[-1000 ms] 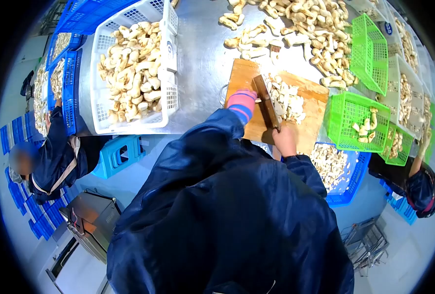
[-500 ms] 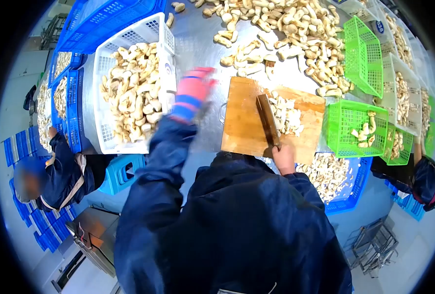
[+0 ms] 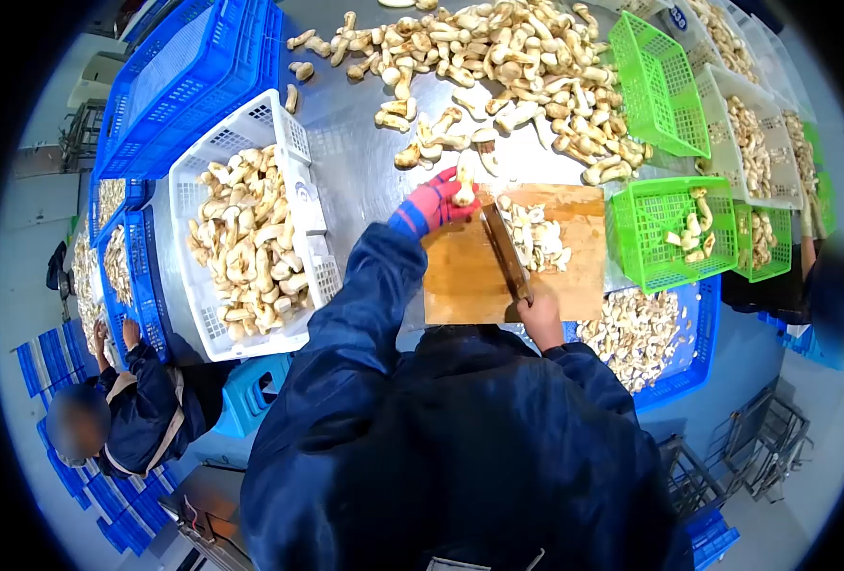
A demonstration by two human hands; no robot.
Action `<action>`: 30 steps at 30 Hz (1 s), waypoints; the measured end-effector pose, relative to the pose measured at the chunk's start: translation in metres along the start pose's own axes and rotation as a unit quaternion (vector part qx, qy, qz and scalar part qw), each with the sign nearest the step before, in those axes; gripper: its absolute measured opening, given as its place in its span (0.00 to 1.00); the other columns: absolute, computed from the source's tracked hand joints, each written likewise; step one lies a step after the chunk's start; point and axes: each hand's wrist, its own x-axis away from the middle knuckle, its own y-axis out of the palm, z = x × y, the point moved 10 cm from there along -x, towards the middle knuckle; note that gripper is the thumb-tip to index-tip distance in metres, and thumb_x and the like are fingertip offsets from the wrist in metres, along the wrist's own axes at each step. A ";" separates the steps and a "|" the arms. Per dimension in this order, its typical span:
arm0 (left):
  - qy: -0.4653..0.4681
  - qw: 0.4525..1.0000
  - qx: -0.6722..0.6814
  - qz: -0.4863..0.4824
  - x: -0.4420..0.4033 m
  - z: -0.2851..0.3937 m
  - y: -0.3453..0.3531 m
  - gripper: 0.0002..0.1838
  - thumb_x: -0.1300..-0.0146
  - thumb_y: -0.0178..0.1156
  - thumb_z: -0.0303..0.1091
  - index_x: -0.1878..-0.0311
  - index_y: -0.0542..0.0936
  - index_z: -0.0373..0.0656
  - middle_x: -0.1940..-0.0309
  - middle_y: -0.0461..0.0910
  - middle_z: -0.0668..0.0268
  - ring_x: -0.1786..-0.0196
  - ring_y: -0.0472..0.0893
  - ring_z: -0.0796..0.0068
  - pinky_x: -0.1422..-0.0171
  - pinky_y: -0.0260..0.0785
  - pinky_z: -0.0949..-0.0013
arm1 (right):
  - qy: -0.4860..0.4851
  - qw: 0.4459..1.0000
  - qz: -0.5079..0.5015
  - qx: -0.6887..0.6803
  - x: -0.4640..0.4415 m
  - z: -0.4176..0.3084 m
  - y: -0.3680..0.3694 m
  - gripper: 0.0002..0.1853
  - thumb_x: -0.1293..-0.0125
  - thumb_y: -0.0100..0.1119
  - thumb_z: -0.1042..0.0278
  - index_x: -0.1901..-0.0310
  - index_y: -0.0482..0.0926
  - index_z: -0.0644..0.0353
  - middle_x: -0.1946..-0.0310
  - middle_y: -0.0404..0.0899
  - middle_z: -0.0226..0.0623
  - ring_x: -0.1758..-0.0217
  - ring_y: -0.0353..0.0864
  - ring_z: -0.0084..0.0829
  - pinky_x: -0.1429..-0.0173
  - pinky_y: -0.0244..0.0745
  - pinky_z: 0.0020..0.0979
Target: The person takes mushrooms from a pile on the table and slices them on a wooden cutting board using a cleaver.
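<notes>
My left hand [image 3: 431, 205], in a pink and blue striped glove, grips a pale mushroom [image 3: 464, 193] at the upper left edge of the wooden cutting board [image 3: 455, 285]. Bare, my right hand [image 3: 539, 309] is wrapped round the handle of a knife [image 3: 506, 249]. Its broad dark blade lies across the board, pointing away from me. Right beside the blade sits a heap of cut mushroom pieces [image 3: 536, 238]. Beyond the board a large pile of whole mushrooms [image 3: 498, 43] spreads over the metal table [image 3: 346, 143].
To the left stands a white basket [image 3: 298, 181] of mushrooms, with stacked blue crates [image 3: 179, 86] behind. Green baskets [image 3: 627, 243] line the right side. A blue crate [image 3: 693, 366] of cut pieces sits below the board. Co-workers [image 3: 146, 409] are at both sides.
My left hand has moved right from beside the white basket to the board and now holds a mushroom. My right hand still holds the knife on the board. The camera view has shifted.
</notes>
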 end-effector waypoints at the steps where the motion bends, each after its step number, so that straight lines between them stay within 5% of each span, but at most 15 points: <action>1: -0.003 0.997 0.063 -0.045 0.015 -0.009 0.009 0.25 0.34 0.49 0.31 0.35 0.58 0.49 0.50 0.75 0.54 0.53 0.79 0.55 0.53 0.77 0.62 | 0.002 1.000 -0.001 0.000 -0.001 -0.002 -0.001 0.13 0.45 0.50 0.65 0.70 0.77 0.69 0.75 0.76 0.58 0.67 0.76 0.56 0.59 0.71 0.48; 6: -0.095 0.969 0.230 -0.007 0.053 -0.097 -0.008 0.21 0.34 0.50 0.44 0.42 0.67 0.43 0.59 0.78 0.55 0.65 0.80 0.64 0.67 0.77 0.71 | 0.015 0.999 -0.043 -0.026 -0.003 -0.010 0.001 0.14 0.46 0.52 0.64 0.72 0.77 0.71 0.74 0.75 0.60 0.67 0.75 0.58 0.60 0.71 0.48; 9: -0.080 0.919 0.359 0.143 0.060 -0.152 -0.040 0.20 0.34 0.50 0.46 0.48 0.71 0.41 0.64 0.79 0.58 0.72 0.79 0.69 0.74 0.74 0.75 | -0.001 0.997 -0.041 -0.063 -0.002 -0.023 0.005 0.14 0.47 0.54 0.65 0.74 0.76 0.72 0.75 0.74 0.61 0.67 0.75 0.58 0.61 0.70 0.47; 10: -0.077 0.934 0.323 0.128 0.052 -0.173 -0.065 0.18 0.35 0.52 0.44 0.49 0.71 0.43 0.63 0.79 0.59 0.70 0.80 0.68 0.78 0.68 0.76 | -0.003 0.997 -0.044 -0.067 -0.003 -0.026 0.006 0.14 0.47 0.54 0.66 0.74 0.76 0.72 0.76 0.74 0.61 0.67 0.75 0.58 0.61 0.70 0.47; 12: -0.079 0.958 -0.071 0.265 0.080 -0.152 -0.068 0.17 0.36 0.54 0.44 0.52 0.72 0.42 0.64 0.79 0.61 0.72 0.79 0.71 0.79 0.67 0.73 | -0.008 0.997 -0.057 -0.050 -0.004 -0.038 0.008 0.13 0.47 0.54 0.67 0.73 0.76 0.72 0.76 0.74 0.60 0.67 0.75 0.56 0.60 0.71 0.46; 14: -0.028 0.860 -0.383 0.336 0.106 -0.106 -0.056 0.14 0.38 0.57 0.39 0.55 0.74 0.41 0.68 0.78 0.65 0.74 0.77 0.77 0.77 0.67 0.70 | -0.030 0.997 -0.060 -0.040 0.001 -0.059 0.001 0.12 0.47 0.53 0.68 0.71 0.77 0.72 0.76 0.75 0.59 0.67 0.76 0.56 0.60 0.71 0.46; 17: 0.134 0.896 -0.263 0.332 0.105 -0.101 -0.055 0.13 0.39 0.58 0.35 0.54 0.73 0.41 0.69 0.78 0.66 0.74 0.76 0.79 0.75 0.68 0.73 | -0.056 0.996 -0.061 -0.040 0.003 -0.065 0.008 0.12 0.47 0.53 0.69 0.69 0.77 0.71 0.76 0.75 0.59 0.68 0.76 0.55 0.59 0.72 0.45; 18: 0.099 0.951 -0.096 0.278 0.092 -0.119 -0.055 0.15 0.42 0.60 0.30 0.52 0.72 0.41 0.69 0.77 0.66 0.72 0.75 0.79 0.71 0.68 0.75 | -0.064 0.995 -0.061 -0.042 0.004 -0.064 0.013 0.12 0.47 0.52 0.69 0.68 0.78 0.71 0.76 0.75 0.58 0.68 0.76 0.54 0.59 0.72 0.45; 22: 0.050 0.926 -0.152 0.342 0.091 -0.117 -0.049 0.19 0.47 0.64 0.30 0.53 0.71 0.38 0.69 0.78 0.65 0.71 0.76 0.77 0.71 0.71 0.75 | -0.076 0.995 -0.059 0.012 0.002 -0.059 0.017 0.12 0.48 0.52 0.69 0.68 0.78 0.70 0.75 0.76 0.58 0.68 0.77 0.53 0.58 0.72 0.45; 25: 0.067 0.874 -0.322 0.357 0.067 -0.121 -0.068 0.19 0.49 0.65 0.31 0.56 0.71 0.37 0.70 0.78 0.63 0.71 0.77 0.78 0.72 0.71 0.75 | -0.066 0.995 -0.068 0.018 0.006 -0.058 0.013 0.11 0.48 0.52 0.69 0.69 0.77 0.70 0.75 0.76 0.58 0.68 0.77 0.53 0.58 0.72 0.45; 30: 0.103 0.803 -0.408 0.422 0.098 -0.087 -0.061 0.23 0.58 0.68 0.33 0.59 0.71 0.39 0.70 0.77 0.61 0.66 0.78 0.66 0.59 0.70 0.67 | -0.032 0.997 -0.069 -0.019 0.010 -0.052 0.005 0.12 0.48 0.51 0.69 0.70 0.77 0.71 0.75 0.76 0.58 0.67 0.76 0.54 0.58 0.71 0.46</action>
